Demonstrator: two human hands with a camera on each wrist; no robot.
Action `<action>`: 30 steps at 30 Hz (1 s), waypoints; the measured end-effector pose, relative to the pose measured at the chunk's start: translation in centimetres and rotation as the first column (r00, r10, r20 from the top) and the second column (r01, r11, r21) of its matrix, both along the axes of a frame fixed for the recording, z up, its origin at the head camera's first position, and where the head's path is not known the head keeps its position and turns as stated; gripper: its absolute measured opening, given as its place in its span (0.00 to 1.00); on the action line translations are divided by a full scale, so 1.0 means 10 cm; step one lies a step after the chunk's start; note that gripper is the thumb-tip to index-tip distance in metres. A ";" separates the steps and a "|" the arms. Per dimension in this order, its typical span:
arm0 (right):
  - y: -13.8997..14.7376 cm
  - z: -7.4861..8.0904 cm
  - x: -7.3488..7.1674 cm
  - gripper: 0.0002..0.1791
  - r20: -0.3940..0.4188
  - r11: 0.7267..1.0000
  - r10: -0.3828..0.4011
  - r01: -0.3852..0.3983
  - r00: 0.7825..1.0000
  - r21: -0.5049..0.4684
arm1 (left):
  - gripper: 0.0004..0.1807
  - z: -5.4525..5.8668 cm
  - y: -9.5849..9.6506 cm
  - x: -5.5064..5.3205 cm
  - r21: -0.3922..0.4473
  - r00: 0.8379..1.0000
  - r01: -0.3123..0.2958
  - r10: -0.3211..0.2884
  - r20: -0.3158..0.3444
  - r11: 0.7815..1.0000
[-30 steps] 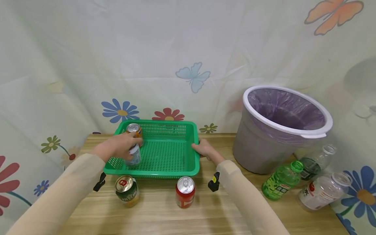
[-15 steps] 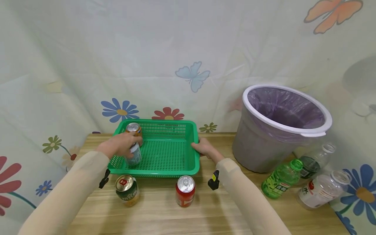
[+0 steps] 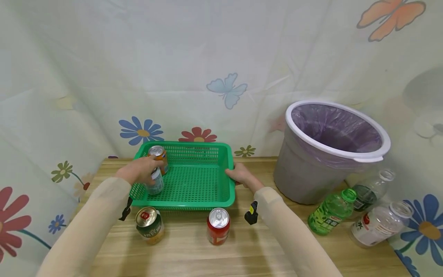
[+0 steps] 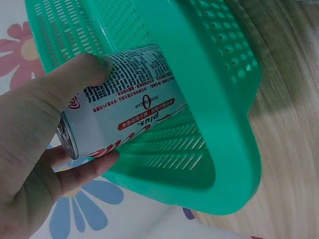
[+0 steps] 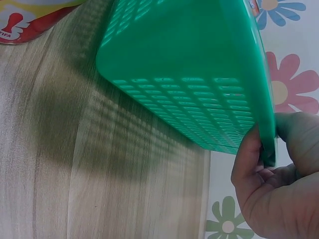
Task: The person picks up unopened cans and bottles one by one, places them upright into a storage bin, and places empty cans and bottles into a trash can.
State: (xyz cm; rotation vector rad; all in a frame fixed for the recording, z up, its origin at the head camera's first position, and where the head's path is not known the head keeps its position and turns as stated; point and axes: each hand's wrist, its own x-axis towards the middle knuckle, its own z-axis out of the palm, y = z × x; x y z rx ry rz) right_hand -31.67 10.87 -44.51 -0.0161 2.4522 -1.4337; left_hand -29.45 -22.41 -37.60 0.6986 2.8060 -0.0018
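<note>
A: What has the left hand got?

B: A white, printed, cylindrical metal can, clasped near its top between thumb and fingers. It's inside the green latticed plastic basket, toward the near-left corner.

A: Is its base down?

B: I can't tell; the left wrist view hides that end behind the rim. If it hangs clear, letting go early could tip it.

A: What's beyond it?

B: An orange metal can with a silver lid, by the far-left corner. Those fingers are so near that spreading them carelessly might topple it.

A: And the right hand?

B: Clamped on the basket's right edge, rim between thumb and fingers. A sharp tug would probably skid the basket over the pale wooden table and unsettle both cans.

A: Anything else exposed?

B: Outside the near edge, a dark-green and gold can and a red metal can stand upright. Dragging the basket nearer could knock either over.
</note>
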 end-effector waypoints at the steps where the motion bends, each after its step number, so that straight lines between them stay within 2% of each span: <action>1: 0.00 0.00 0.00 0.18 0.001 1.000 0.000 0.000 1.000 -0.003 | 0.33 -0.01 -0.01 -0.01 -0.004 1.000 0.001 -0.001 -0.001 1.000; 8: -0.01 0.01 0.01 0.17 0.006 1.000 0.007 -0.007 1.000 -0.005 | 0.27 -0.09 -0.07 -0.07 0.008 1.000 -0.019 0.019 -0.013 1.000; 18: 0.00 0.00 -0.01 0.17 0.001 1.000 0.000 0.000 1.000 -0.022 | 0.27 -0.16 -0.07 -0.11 0.049 0.998 -0.055 0.056 -0.021 0.997; 30: 0.00 0.02 0.02 0.18 0.007 0.998 0.007 -0.007 1.000 -0.060 | 0.27 -0.19 -0.07 -0.11 0.066 0.996 -0.066 0.070 -0.048 0.996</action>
